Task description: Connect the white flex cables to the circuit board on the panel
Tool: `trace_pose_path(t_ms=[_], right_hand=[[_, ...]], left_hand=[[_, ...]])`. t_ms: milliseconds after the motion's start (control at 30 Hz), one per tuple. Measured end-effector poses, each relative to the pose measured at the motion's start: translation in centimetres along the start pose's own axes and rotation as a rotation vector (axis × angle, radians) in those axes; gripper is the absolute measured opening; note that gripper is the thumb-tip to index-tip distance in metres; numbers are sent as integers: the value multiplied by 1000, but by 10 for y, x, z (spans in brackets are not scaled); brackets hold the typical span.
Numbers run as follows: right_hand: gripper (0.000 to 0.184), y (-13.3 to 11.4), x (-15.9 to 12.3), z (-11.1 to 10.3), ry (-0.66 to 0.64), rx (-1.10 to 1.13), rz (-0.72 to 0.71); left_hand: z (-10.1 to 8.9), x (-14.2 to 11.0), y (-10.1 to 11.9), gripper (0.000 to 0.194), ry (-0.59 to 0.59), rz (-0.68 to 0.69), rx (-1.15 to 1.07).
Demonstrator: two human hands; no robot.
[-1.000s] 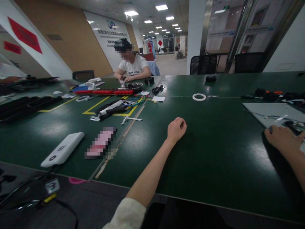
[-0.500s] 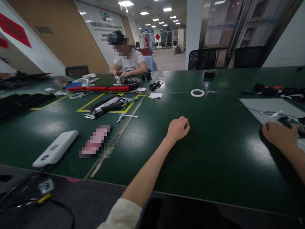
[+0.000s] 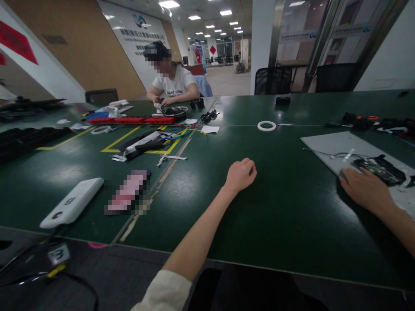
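My left hand (image 3: 241,175) rests on the green table, its fingers curled into a loose fist with a small gap by the thumb. I see nothing in it. Over to the right, my right hand (image 3: 368,190) grips the near edge of a flat light-grey board (image 3: 327,147), with its fingertips partly hidden. A circuit board in a black frame (image 3: 378,168) lies on the grey board just beyond that hand. A thin cable (image 3: 343,154) and a short white strip (image 3: 348,155) lie there too.
A white power bank (image 3: 73,203) and a blurred-out phone (image 3: 129,192) lie at the left. Beyond are a black-and-white device with wires (image 3: 145,144), red strips (image 3: 129,120) and a white ring (image 3: 266,125). A person (image 3: 173,84) sits across the green table (image 3: 275,224).
The grey board has slid left across the table with the circuit board on it, and my right hand has moved along with it. My left hand stays in place. The view has shifted slightly.
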State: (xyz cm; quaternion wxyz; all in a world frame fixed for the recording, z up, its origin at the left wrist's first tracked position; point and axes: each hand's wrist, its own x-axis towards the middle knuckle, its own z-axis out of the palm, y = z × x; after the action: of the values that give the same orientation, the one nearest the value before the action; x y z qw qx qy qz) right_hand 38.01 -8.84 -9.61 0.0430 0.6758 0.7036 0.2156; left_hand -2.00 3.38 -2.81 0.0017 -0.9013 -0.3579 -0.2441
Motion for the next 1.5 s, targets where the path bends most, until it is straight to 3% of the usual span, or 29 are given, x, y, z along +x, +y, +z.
trace_pose_path(t_ms=[267, 600, 1033, 1500], right_hand=[[44, -17, 1, -12, 5, 79, -88], [47, -42, 0, -18, 100, 150, -188], [45, -93, 3, -52, 151, 201, -378], [44, -143, 1, -85, 160, 277, -605]], left_hand=[[2, 0, -4, 15, 27, -13, 26], [1, 0, -5, 14, 54, -22, 16], [-5, 1, -3, 14, 101, -47, 81], [-18, 5, -13, 13, 270, -243, 90]])
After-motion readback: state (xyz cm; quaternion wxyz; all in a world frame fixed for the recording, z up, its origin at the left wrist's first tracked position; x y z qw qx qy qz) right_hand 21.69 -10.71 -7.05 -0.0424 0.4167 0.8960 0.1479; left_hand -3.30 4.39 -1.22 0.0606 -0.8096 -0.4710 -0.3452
